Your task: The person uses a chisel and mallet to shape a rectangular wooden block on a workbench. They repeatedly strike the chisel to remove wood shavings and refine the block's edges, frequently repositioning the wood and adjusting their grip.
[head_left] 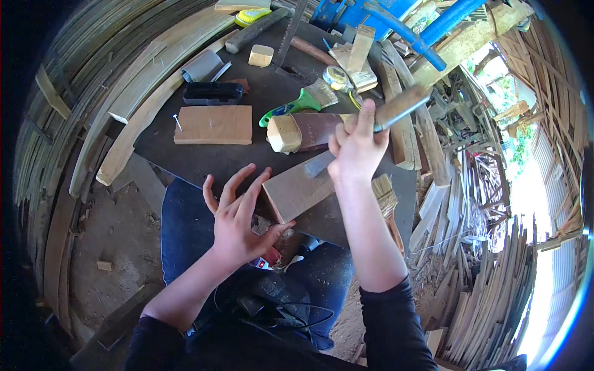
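A brown wooden block (298, 193) lies at a slant on the dark tabletop in front of me. My left hand (238, 226) spans its left end, thumb at the near corner and index finger by the far one, the other fingers spread. In my right hand (362, 148) is a chisel, its wooden handle (402, 108) pointing up to the right. The flat metal blade (319, 164) lies low over the block's far right part; whether it touches the wood I cannot tell. Just beyond lies a mallet-like wooden piece with a pale end (284, 134) and a dark wrapped middle.
Behind lie a flat brown board (213, 125) with a nail standing near it, a black tray (213, 93), a green-handled brush (303, 102), a tape measure (336, 76) and a handsaw (291, 34). Another brush (385, 195) lies beside my right forearm. Long planks (154, 80) flank the table.
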The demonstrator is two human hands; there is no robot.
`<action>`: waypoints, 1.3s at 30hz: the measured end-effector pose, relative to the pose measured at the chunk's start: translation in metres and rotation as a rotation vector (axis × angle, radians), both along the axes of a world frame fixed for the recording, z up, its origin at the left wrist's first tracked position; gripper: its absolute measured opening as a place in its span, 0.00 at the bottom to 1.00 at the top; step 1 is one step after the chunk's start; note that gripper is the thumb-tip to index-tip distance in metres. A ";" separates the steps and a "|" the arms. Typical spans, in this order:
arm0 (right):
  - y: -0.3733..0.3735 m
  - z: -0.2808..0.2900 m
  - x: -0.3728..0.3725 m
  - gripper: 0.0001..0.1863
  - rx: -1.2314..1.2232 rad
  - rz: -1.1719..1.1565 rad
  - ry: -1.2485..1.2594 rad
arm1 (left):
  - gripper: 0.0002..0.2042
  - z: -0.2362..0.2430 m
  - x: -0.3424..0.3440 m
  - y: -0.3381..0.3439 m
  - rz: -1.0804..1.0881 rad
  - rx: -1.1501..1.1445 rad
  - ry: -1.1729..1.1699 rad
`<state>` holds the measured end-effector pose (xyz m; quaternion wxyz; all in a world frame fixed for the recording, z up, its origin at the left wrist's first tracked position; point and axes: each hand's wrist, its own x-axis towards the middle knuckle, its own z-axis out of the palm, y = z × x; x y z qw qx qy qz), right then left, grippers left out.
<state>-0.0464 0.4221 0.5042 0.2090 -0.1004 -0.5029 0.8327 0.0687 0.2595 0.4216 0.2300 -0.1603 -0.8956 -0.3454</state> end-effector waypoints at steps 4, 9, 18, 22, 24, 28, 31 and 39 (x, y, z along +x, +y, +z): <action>0.015 0.002 -0.004 0.14 0.005 -0.106 -0.019 | 0.42 0.005 0.001 -0.004 -0.020 -0.016 0.004; 0.023 -0.008 -0.010 0.14 -0.008 -0.070 0.029 | 0.43 0.001 0.005 -0.003 0.005 -0.005 0.017; -0.008 0.003 0.004 0.16 -0.114 0.112 0.050 | 0.42 -0.002 0.002 -0.001 0.048 -0.109 0.043; -0.004 -0.007 0.001 0.13 0.075 0.189 0.296 | 0.39 -0.017 -0.001 0.007 0.093 -0.129 0.171; 0.000 -0.006 0.006 0.18 0.190 0.248 0.251 | 0.38 -0.024 -0.006 0.013 0.115 -0.128 0.248; -0.015 -0.003 0.009 0.20 0.458 0.157 0.441 | 0.38 -0.034 -0.010 0.009 0.177 -0.121 0.347; -0.017 -0.011 0.006 0.20 0.354 0.174 0.447 | 0.39 -0.042 -0.013 0.012 0.211 -0.074 0.420; 0.004 -0.004 0.005 0.13 -0.094 0.371 0.230 | 0.41 -0.038 -0.008 0.020 0.262 -0.033 0.354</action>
